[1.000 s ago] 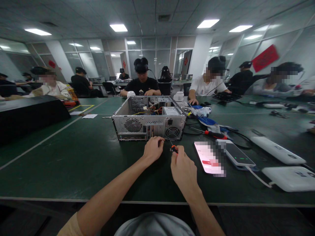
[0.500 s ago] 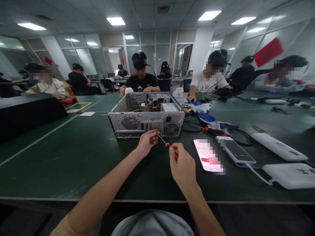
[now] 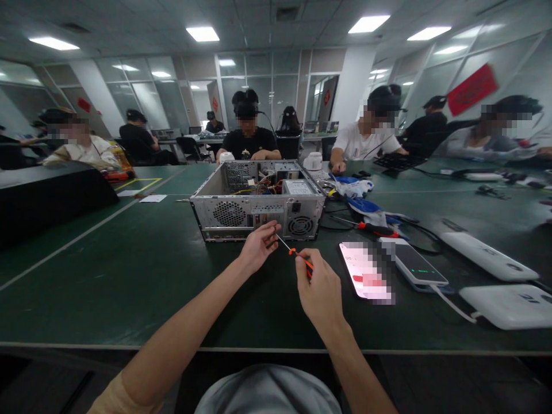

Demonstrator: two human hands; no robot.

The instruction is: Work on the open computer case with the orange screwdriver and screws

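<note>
Right hand [image 3: 319, 283] grips screwdriver [image 3: 292, 252] | left hand [image 3: 257, 249] near its tip | computer case [image 3: 228, 214] open-topped

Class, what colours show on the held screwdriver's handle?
The handle shows orange and black; head view.

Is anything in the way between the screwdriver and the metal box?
Yes, the left hand: its fingers are by the tip of the screwdriver, in front of the box. Nothing else visible stands between. I can't tell if they touch it.
</note>
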